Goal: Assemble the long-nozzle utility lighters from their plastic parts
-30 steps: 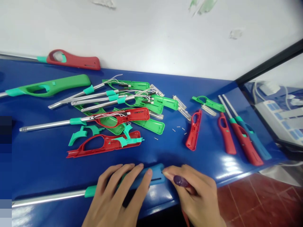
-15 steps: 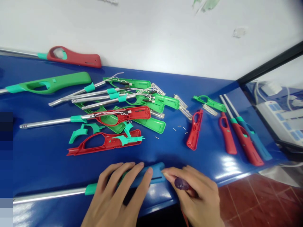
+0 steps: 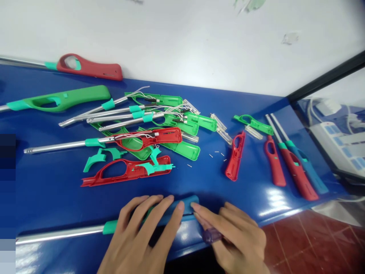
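A blue-handled gas lighter point(image 3: 190, 202) lies along the table's near edge, its metal tube point(image 3: 61, 233) pointing left. My left hand point(image 3: 145, 236) is spread over the handle and presses it down, with fingers curved around it. In my right hand point(image 3: 236, 236) is a screwdriver with a dark purple handle point(image 3: 210, 235); the fingers close around it. My right index fingertip touches the handle's right end. The screwdriver's tip is hidden. Beyond my hands lies an open red lighter shell point(image 3: 110, 180) with a turquoise trigger piece point(image 3: 155, 167) on it.
Several opened lighters with wires and green shells point(image 3: 182, 151) are heaped at centre left. Small screws point(image 3: 216, 152) lie near a red half-shell point(image 3: 235, 160). Assembled lighters point(image 3: 298, 173) lie at right, beside a power strip point(image 3: 339, 140). A green lighter point(image 3: 85, 97) lies at back left.
My right hand has tilted and shifted slightly left, and the screwdriver handle has swung down and left. My right index fingertip has moved onto the lighter's end. My left hand stays in place.
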A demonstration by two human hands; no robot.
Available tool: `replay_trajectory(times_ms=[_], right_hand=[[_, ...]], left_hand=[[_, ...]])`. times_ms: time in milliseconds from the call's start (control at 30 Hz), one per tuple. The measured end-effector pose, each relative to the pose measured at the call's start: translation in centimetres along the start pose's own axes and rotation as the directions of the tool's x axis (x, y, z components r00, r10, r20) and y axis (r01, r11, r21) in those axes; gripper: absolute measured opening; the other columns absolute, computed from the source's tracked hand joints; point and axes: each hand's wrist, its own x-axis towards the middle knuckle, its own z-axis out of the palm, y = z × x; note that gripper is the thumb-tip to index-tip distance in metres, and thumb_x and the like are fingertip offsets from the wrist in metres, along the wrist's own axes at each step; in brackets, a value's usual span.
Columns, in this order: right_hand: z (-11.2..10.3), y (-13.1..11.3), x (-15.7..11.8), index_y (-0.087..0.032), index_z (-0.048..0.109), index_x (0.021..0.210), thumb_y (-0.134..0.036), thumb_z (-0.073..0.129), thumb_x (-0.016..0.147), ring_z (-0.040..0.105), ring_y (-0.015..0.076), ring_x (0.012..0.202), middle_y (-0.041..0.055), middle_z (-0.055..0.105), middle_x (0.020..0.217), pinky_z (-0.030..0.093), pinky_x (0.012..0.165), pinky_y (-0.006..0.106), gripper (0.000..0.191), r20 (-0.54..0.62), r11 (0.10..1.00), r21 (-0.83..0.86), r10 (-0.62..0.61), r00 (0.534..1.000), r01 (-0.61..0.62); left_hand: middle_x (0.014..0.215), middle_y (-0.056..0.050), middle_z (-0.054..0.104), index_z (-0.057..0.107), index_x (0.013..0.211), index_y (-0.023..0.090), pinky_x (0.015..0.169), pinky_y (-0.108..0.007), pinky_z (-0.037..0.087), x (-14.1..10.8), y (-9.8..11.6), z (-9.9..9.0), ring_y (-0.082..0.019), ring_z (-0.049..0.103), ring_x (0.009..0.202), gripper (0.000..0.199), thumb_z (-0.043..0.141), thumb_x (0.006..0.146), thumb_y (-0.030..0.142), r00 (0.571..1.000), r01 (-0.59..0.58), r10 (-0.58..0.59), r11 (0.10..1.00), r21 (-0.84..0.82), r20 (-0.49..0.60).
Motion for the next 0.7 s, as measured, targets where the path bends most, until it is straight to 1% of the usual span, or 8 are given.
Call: replay_trajectory(times_ms=[100, 200, 267, 367, 533, 600, 633, 700], right_hand=[[0.1, 0.0, -0.4, -0.031, 0.080, 0.120, -0.013, 0.066, 0.094, 0.057, 0.0100, 0.048, -0.0078, 0.061, 0.060, 0.062, 0.073, 0.030, 0.035, -0.007, 1.000, -0.023, 0.002, 1.000, -0.002], [0.0, 0.1, -0.6, -0.034, 0.078, 0.126, -0.014, 0.066, 0.094, 0.058, 0.0108, 0.049, -0.0075, 0.060, 0.060, 0.063, 0.073, 0.030, 0.040, -0.006, 1.000, -0.027, 0.004, 1.000, -0.004], [0.0, 0.2, -0.7, -0.036, 0.076, 0.131, -0.014, 0.065, 0.095, 0.057, 0.0111, 0.048, -0.0075, 0.059, 0.060, 0.063, 0.071, 0.031, 0.044, -0.002, 1.000, -0.024, 0.003, 1.000, -0.003], [0.0, 0.2, -0.6, -0.038, 0.073, 0.136, -0.014, 0.064, 0.095, 0.054, 0.0112, 0.047, -0.0077, 0.059, 0.060, 0.063, 0.072, 0.031, 0.048, -0.010, 1.000, -0.019, 0.007, 1.000, -0.007], [0.4, 0.1, -1.0, -0.038, 0.073, 0.135, -0.012, 0.066, 0.095, 0.055, 0.0107, 0.048, -0.0082, 0.060, 0.061, 0.062, 0.078, 0.032, 0.048, -0.056, 0.999, -0.011, 0.043, 0.997, -0.044], [0.2, 0.3, -1.5, -0.037, 0.074, 0.133, -0.016, 0.072, 0.093, 0.062, 0.0135, 0.056, -0.0060, 0.066, 0.066, 0.062, 0.077, 0.033, 0.045, -0.096, 0.998, -0.023, 0.060, 0.994, -0.063], [0.0, 0.4, -1.7, -0.035, 0.076, 0.129, -0.022, 0.075, 0.093, 0.067, 0.0168, 0.064, -0.0032, 0.071, 0.071, 0.062, 0.075, 0.035, 0.039, -0.128, 0.997, -0.003, 0.080, 0.989, -0.081], [-0.7, 0.5, -1.9, -0.030, 0.081, 0.116, -0.039, 0.073, 0.095, 0.074, 0.0251, 0.081, 0.0036, 0.077, 0.081, 0.061, 0.069, 0.037, 0.024, -0.199, 0.982, 0.126, 0.162, 0.967, -0.139]], left_hand=[[0.135, -0.007, 0.073, 0.076, 0.121, 0.023, 0.116, -0.049, 0.033, 0.1, -0.1, -0.1, -0.027, 0.056, 0.133, 0.032, 0.047, 0.109, 0.020, 1.000, 0.009, -0.009, 1.000, 0.001, 0.020], [0.136, -0.006, 0.072, 0.077, 0.120, 0.023, 0.116, -0.048, 0.034, 0.3, -0.1, -0.1, -0.027, 0.057, 0.133, 0.033, 0.046, 0.109, 0.020, 0.998, -0.005, 0.006, 1.000, -0.003, 0.055], [0.137, -0.006, 0.072, 0.076, 0.120, 0.024, 0.117, -0.048, 0.033, 0.4, -0.1, -0.1, -0.026, 0.057, 0.133, 0.033, 0.047, 0.108, 0.019, 0.999, -0.014, 0.014, 1.000, 0.000, 0.052], [0.136, -0.007, 0.071, 0.074, 0.125, 0.025, 0.118, -0.050, 0.036, 0.5, -0.1, -0.3, -0.026, 0.058, 0.132, 0.032, 0.051, 0.104, 0.017, 0.999, -0.027, 0.025, 0.999, 0.043, 0.042], [0.132, -0.011, 0.070, 0.068, 0.134, 0.025, 0.114, -0.053, 0.045, 1.0, 0.0, -0.4, -0.029, 0.061, 0.128, 0.037, 0.058, 0.098, 0.026, 0.998, -0.054, 0.050, 0.991, 0.122, 0.035], [0.131, -0.011, 0.070, 0.067, 0.136, 0.025, 0.114, -0.053, 0.046, 1.2, 0.1, -0.3, -0.029, 0.061, 0.127, 0.039, 0.059, 0.098, 0.027, 0.998, -0.053, 0.049, 0.990, 0.129, 0.035], [0.131, -0.011, 0.070, 0.067, 0.136, 0.025, 0.113, -0.053, 0.046, 1.3, 0.1, -0.3, -0.029, 0.061, 0.127, 0.040, 0.059, 0.098, 0.027, 0.998, -0.052, 0.048, 0.990, 0.129, 0.036], [0.131, -0.011, 0.070, 0.066, 0.138, 0.025, 0.113, -0.052, 0.046, 1.4, 0.1, -0.3, -0.029, 0.061, 0.126, 0.041, 0.058, 0.098, 0.027, 0.998, -0.050, 0.045, 0.991, 0.127, 0.039]])
